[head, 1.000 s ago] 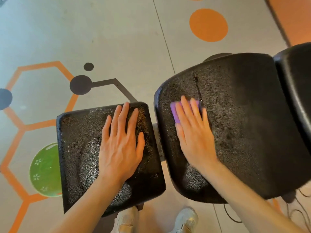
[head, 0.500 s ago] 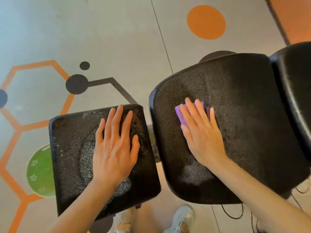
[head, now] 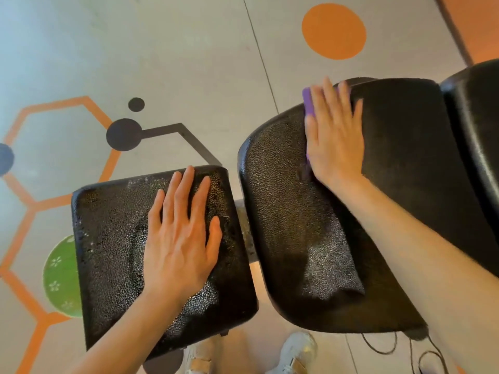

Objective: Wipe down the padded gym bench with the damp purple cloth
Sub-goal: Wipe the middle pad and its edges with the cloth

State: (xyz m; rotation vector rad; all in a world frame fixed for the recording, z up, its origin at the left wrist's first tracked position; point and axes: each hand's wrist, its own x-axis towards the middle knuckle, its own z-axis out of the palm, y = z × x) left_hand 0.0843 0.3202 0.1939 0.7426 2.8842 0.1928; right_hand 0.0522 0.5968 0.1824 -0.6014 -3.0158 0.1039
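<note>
Pressing the purple cloth (head: 307,103) under our right hand (head: 334,139), fingers straight, we wiped the far edge of the bench (head: 405,163); our left hand (head: 181,238), fingers flat, apparently steadied the small pad (head: 108,238).

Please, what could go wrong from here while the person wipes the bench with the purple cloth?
1. The purple cloth lies at the far edge of the larger pad under the flat right hand; another push might drop it.
2. The left hand presses the smaller pad, which glistens as if wet, so it might slip.
</note>
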